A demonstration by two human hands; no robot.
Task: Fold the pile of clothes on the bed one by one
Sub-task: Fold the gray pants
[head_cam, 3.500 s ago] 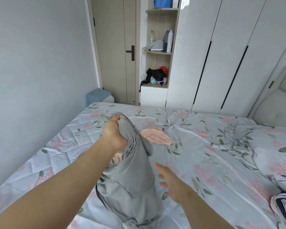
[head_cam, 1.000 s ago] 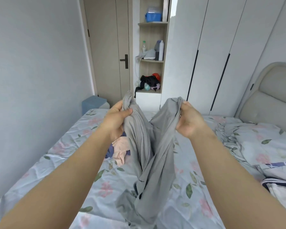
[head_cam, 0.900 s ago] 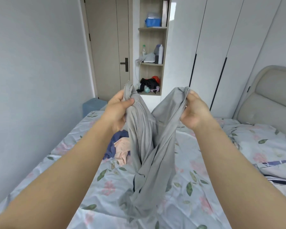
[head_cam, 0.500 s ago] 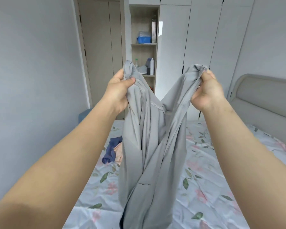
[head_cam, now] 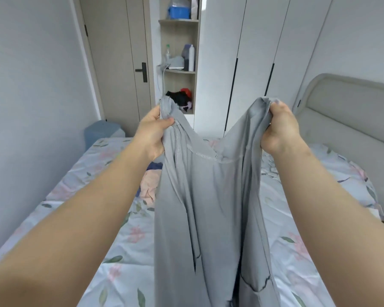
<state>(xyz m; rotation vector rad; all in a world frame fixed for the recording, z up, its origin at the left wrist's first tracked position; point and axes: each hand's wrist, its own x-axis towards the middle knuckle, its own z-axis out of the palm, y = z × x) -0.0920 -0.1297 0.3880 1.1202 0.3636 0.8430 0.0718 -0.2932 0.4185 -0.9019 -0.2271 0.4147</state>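
Both raised: left hand [head_cam: 152,134], right hand [head_cam: 279,129] gripping garment [head_cam: 208,207].

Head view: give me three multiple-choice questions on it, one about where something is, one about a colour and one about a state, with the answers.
1. Where is the pink garment?
A. on the bed, left of the grey garment
B. on the floor
C. on a chair

2. What colour is the box on the top shelf?
A. red
B. blue
C. green

3. How is the grey garment held?
A. by one hand alone
B. by neither hand, flat on the bed
C. by both hands, hanging

Answers:
1 A: it lies crumpled on the floral bedding beside the hanging cloth.
2 B: the box is plainly blue.
3 C: the left hand and the right hand each hold a top corner, and the cloth hangs between them.
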